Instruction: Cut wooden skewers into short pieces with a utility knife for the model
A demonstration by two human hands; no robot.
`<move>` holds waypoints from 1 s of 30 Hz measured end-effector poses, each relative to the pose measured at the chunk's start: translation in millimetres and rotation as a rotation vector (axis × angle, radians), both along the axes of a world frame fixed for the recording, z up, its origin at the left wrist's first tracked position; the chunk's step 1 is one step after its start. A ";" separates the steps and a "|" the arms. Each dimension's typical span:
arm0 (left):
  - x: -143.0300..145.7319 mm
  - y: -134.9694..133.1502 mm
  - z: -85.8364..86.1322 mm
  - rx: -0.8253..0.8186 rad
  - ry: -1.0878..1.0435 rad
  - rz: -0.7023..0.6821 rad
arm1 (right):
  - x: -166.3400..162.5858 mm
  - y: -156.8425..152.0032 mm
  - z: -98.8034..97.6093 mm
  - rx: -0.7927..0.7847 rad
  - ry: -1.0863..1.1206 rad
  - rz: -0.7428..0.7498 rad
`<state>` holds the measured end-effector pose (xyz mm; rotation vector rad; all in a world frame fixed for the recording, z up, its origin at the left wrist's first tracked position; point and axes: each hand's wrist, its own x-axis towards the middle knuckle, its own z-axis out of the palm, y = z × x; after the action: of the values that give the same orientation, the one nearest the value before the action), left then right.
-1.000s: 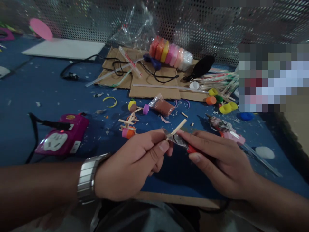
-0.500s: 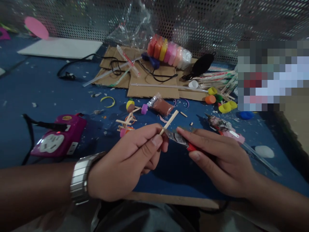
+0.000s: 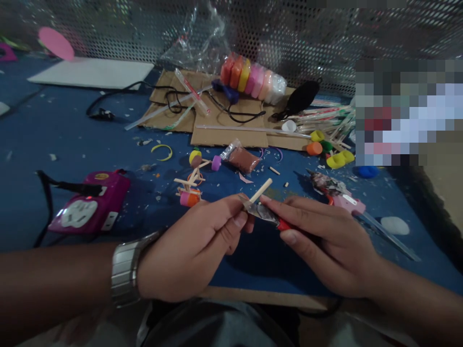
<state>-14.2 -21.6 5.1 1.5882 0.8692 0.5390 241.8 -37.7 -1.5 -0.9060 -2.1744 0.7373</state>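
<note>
Between the thumb and fingers of my left hand (image 3: pixel 195 246) is a thin wooden stick (image 3: pixel 261 190), its free end pointing up and to the right. My right hand (image 3: pixel 325 236) is closed on a utility knife (image 3: pixel 265 213) with a red handle, and its grey blade lies against the stick close to my left fingertips. Just beyond my left hand sits a small model of joined sticks (image 3: pixel 191 180) with coloured caps for wheels. Short cut stick pieces (image 3: pixel 274 170) lie past the blade.
A pink glue gun (image 3: pixel 347 200) lies to the right. On the left stands a magenta power strip (image 3: pixel 90 205) with a cord. Cardboard sheets (image 3: pixel 231 135) at the back carry straws, a cable and a pack of coloured clay (image 3: pixel 251 77). Bottle caps (image 3: pixel 340 159) lie on the right.
My hands have come slightly lower with the stick and knife. The stick's free end has shifted right and down, while the blade stays against it.
</note>
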 end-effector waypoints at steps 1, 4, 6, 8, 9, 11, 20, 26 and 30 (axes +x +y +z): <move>-0.1 0.2 -0.3 0.024 0.014 -0.009 | -0.1 -0.4 -0.1 -0.003 0.001 0.002; -0.9 0.6 -1.6 0.092 0.052 -0.027 | -0.3 -1.3 -0.5 -0.014 0.009 0.003; -1.5 0.4 -2.2 0.130 0.070 -0.037 | -0.4 -1.5 -1.1 -0.017 0.013 0.003; -1.8 0.3 -2.0 0.159 0.093 -0.045 | -0.5 -1.6 -1.7 -0.015 0.017 0.008; -1.8 0.3 -1.6 0.169 0.105 -0.048 | -0.6 -1.6 -2.0 -0.012 0.017 0.011; -1.4 0.5 -0.7 0.180 0.123 -0.054 | -1.0 -1.8 -2.3 -0.003 0.013 0.012; -1.6 1.4 -1.6 0.184 0.128 -0.082 | -2.7 -4.2 -0.3 0.005 -0.015 0.015; 1.6 5.0 3.5 0.112 -0.009 -0.065 | -4.4 -3.4 1.2 0.016 -0.045 -0.007; 2.5 6.1 2.8 0.023 -0.008 -0.043 | -7.1 -6.8 0.3 0.028 -0.099 -0.037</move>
<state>-11.6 -15.5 8.0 1.6210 0.8234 0.5267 234.7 -44.5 -1.2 -0.9844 -2.2417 0.6545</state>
